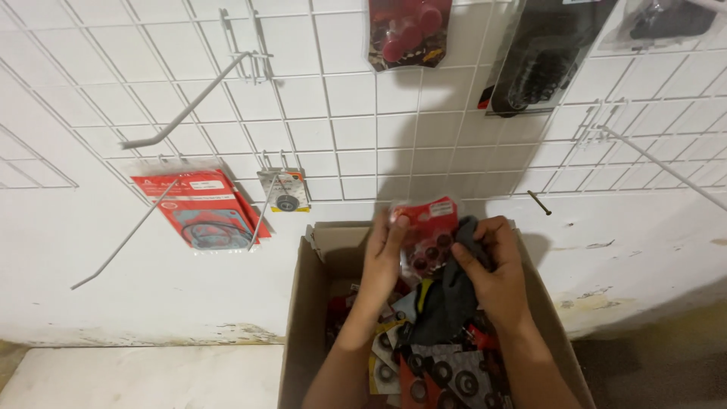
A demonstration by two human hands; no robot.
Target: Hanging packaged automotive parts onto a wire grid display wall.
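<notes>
left hand (pixel 384 254), right hand (pixel 488 265): both grip red flat plastic parts packet (pixel 425 227) | seems light, floppy, slippery | hold edges

We see only part of the brown cardboard box (pixel 310 318): the bottom picture edge cuts off its lower portion, and our forearms cover much of its contents. The left hand (pixel 384 254) and right hand (pixel 492 265) hide the lower half of the red plastic packet of small black rings (pixel 425 220). The top edge crops the red-parts blister pack (pixel 409 30) and two black-parts packs (pixel 541 53). Printing on the red flat gasket packet (pixel 201 208) is too small to tell.
</notes>
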